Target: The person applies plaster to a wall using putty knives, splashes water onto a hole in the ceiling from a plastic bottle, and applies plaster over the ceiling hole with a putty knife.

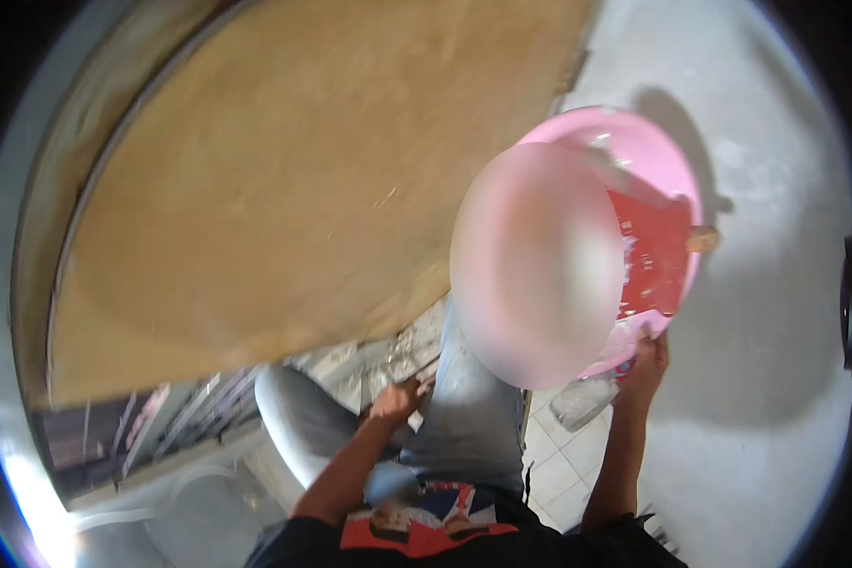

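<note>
On the right side of the view, a pink basin [667,156] is tilted beside the grey wall, its middle hidden by a blurred oval. A red flat piece [655,256] lies in it, with pale smears on its surface. My right hand [646,364] is closed on the basin's lower rim. My left hand [397,401] is low between my knees, its fingers curled around something thin and dark that I cannot make out.
A large tan board [275,170] fills the upper left. The grey wall [776,284] runs along the right. White floor tiles [559,464] and a clear plastic container [579,404] show below the basin. Metal bars and debris lie beneath the board.
</note>
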`<state>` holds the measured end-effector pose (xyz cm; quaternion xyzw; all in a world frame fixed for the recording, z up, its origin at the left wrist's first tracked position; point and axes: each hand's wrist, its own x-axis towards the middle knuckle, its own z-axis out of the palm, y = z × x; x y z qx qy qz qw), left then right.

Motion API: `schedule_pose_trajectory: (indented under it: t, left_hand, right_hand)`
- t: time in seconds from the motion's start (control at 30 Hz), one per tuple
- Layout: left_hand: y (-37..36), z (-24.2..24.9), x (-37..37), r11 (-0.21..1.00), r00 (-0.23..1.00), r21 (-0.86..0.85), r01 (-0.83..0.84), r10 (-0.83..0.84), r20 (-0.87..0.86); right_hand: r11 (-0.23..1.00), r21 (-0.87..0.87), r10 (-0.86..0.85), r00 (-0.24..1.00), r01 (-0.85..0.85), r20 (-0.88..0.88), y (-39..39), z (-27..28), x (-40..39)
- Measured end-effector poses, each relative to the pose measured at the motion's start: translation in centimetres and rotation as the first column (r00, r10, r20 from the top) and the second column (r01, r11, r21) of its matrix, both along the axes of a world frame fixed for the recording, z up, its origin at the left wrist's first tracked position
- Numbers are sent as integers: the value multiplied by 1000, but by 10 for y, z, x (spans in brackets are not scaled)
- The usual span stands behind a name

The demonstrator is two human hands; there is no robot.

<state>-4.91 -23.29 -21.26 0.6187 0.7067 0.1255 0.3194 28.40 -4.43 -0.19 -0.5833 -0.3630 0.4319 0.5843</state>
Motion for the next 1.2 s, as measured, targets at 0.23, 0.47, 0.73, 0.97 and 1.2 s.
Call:
schedule_pose_trajectory:
  t: [0.23,0.47,0.73,0.97,1.2]
  left_hand:
    - [-2,-4,18,997,1000,-70,17,-18,-19]
    - [6,-43,26,914,997,-397,81,-70,42]
    - [80,35,-12,966,745,-256,-30,193,639]
    - [189,244,-2,944,132,-328,-25,328,935]
    - [224,275,24,888,205,-457,-56,458,865]
  right_hand:
    - [999,15,49,994,-48,-102,-15,7,-11]
    - [999,36,2,993,2,-119,-18,15,-24]
    - [998,-43,-43,975,35,-216,-24,23,-37]
    - [991,-102,-106,977,89,-186,-26,49,-42]
    - [964,-242,-143,982,109,-127,-30,67,-47]
